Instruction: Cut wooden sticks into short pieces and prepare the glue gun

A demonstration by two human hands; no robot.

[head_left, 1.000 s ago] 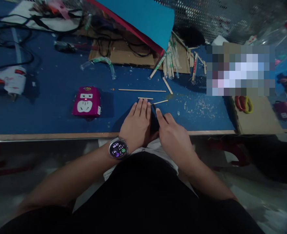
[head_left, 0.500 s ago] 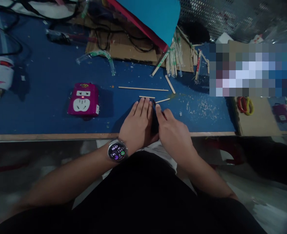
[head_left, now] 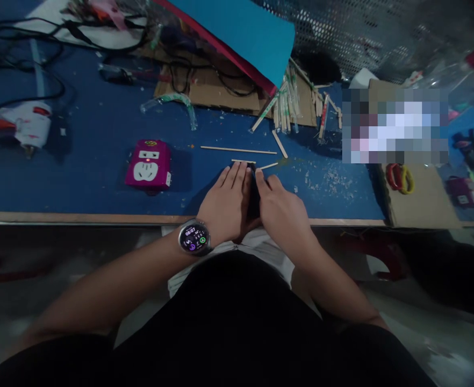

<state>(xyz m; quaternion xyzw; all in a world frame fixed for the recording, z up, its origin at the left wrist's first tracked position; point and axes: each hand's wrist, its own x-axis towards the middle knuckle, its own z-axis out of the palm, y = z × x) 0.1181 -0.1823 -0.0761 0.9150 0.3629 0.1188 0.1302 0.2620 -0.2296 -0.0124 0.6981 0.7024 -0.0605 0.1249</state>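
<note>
My left hand [head_left: 227, 201] lies flat on the blue table, fingers stretched out, with its fingertips against a short thin wooden stick [head_left: 239, 160]. A watch [head_left: 194, 238] is on that wrist. Close beside it, my right hand [head_left: 283, 209] is closed around a slim dark tool [head_left: 252, 168], index finger along its top. Only the tool's tip shows between the hands; I cannot make out its kind. A second short stick [head_left: 270, 165] touches or lies just right of the tip. Farther off are a long thin stick [head_left: 239, 150] and a flat craft stick [head_left: 279, 144].
A purple power socket [head_left: 148, 177] sits to the left, and a white glue gun [head_left: 35, 126] beyond it. Wrapped sticks [head_left: 287, 102] lie behind on cardboard, under a blue sheet [head_left: 257, 37]. Pale shavings [head_left: 336, 185] and rubber bands [head_left: 400, 179] are on the right.
The view has shifted slightly, so the table's things appear a little farther right on the left side. Both hands keep nearly the same pose by the short sticks.
</note>
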